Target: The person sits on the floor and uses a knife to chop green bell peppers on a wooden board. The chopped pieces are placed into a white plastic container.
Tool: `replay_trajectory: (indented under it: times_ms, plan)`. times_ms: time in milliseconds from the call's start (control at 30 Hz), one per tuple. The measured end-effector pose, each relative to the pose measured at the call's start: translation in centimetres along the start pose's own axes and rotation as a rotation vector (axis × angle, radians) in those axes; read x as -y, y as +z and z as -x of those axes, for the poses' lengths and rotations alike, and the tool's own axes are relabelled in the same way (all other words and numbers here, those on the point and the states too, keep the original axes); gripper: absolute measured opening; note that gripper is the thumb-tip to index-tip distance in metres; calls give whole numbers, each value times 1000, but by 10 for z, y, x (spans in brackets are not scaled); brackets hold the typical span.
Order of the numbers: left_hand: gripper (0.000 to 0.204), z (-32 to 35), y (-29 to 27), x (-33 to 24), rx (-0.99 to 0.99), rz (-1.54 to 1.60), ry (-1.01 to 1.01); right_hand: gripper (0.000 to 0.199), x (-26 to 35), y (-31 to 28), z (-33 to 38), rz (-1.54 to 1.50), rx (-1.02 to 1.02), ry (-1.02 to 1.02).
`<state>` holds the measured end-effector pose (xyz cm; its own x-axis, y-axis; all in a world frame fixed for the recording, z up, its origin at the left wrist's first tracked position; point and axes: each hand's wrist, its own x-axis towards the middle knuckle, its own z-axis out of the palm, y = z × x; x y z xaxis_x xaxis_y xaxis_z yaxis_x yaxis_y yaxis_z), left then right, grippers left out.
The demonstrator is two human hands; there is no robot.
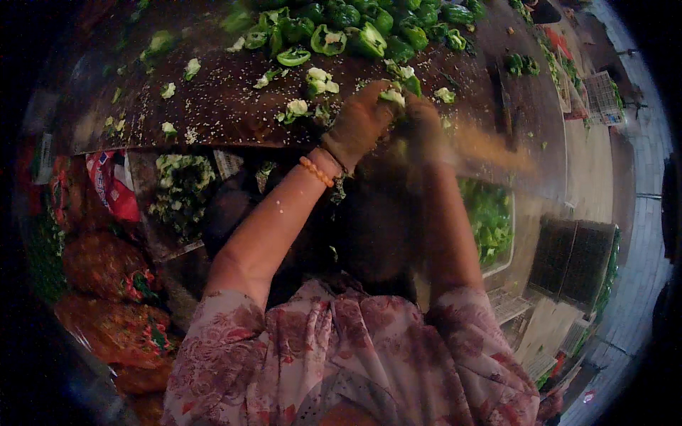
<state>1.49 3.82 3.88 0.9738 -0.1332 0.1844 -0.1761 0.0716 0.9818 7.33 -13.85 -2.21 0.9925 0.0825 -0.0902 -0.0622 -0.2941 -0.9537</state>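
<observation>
A pale core (393, 97) is held above the near edge of the table (234, 121), at the fingertips of the left hand (361, 121), whose fingers are curled closely about it. A green pepper piece (413, 86) is seen just beside it, between the hands. The right hand (424, 126) is blurred; how far its fingers are opened, and whether anything is gripped, cannot be told. The step in hand is judged to be the parting of core from flesh; a steady left grip and a clean pull by the right seem called for. Around the hands, loose cores (320, 82) and seeds (192, 135) are scattered. Beyond, cut halves (329, 41) are set before heaped peppers (419, 15). Below the table, pale scraps (183, 188) are gathered at left, and green pieces are held in a tub (509, 248) at right.
</observation>
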Motion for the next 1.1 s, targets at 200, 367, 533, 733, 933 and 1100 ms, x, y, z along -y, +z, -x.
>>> replay_trajectory:
  times_ms: [200, 367, 533, 733, 933, 1100]
  plan:
    - [30, 4, -16, -2, -59, 289, -220, 36, 20, -29, 49, 63, -113, 105]
    - [35, -7, -69, 29, -357, -800, -115, 41, -24, -194, 146, 980, -204, -249]
    - [56, 22, -28, 9, 48, -1392, 16, 47, 32, -200, 204, 1115, -383, 471]
    - [54, 29, 22, 32, 337, -1269, 681, 53, -14, -153, 112, 1043, -352, -291]
    - [51, -6, 9, 44, 521, -1232, 644, 47, -31, -98, -27, 1401, -183, -455]
    - [45, -28, -42, 42, 611, -1401, 596, 39, 15, 2, -61, 849, -69, -149]
